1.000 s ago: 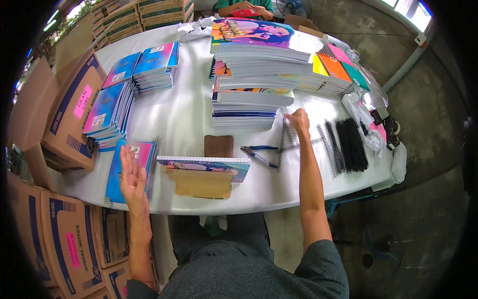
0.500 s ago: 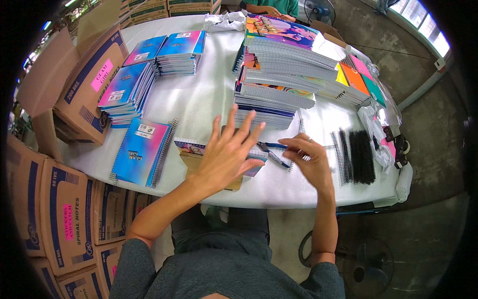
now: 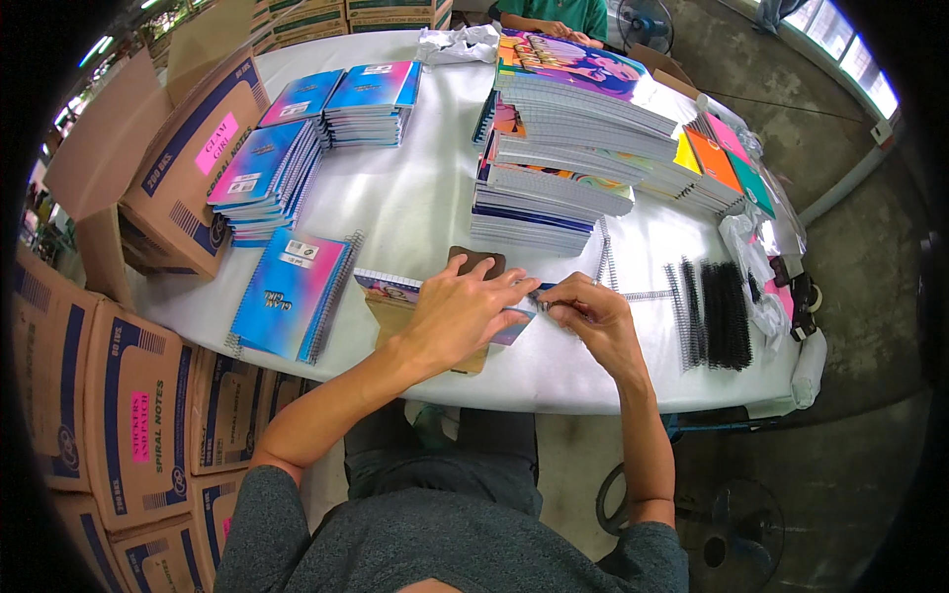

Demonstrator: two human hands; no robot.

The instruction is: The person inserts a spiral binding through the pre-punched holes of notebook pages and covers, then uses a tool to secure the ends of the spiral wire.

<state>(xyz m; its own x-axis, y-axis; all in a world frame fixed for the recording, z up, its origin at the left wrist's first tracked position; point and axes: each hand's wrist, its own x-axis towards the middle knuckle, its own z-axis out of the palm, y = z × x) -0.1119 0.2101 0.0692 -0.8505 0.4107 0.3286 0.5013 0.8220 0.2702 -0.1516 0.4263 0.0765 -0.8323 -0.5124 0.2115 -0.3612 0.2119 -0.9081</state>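
My left hand [image 3: 457, 314] bends over a small notebook [image 3: 514, 331] with a blue and purple cover, its thumb on the near side and its fingers over the far side. The notebook leans on a light wooden block [image 3: 391, 318]. A dark brown piece [image 3: 476, 260] shows behind the fingertips. Close to the notebook's right end, my right hand [image 3: 593, 314] is closed, its fingers around the pliers [image 3: 540, 298]. Only a small dark part of them shows; the rest is hidden by the hand.
Loose wire coils [image 3: 727, 314] lie at the right. A tall stack of notebooks [image 3: 554, 198] stands beyond my hands. Blue-pink spiral notebooks [image 3: 289, 296] are piled at the left, beside an open carton [image 3: 188, 178]. Another person's hands [image 3: 559, 30] are at the far edge.
My right hand has moved left and closed around the pliers, which lay in view on the table before. My left hand's spread fingers have come down over the notebook.
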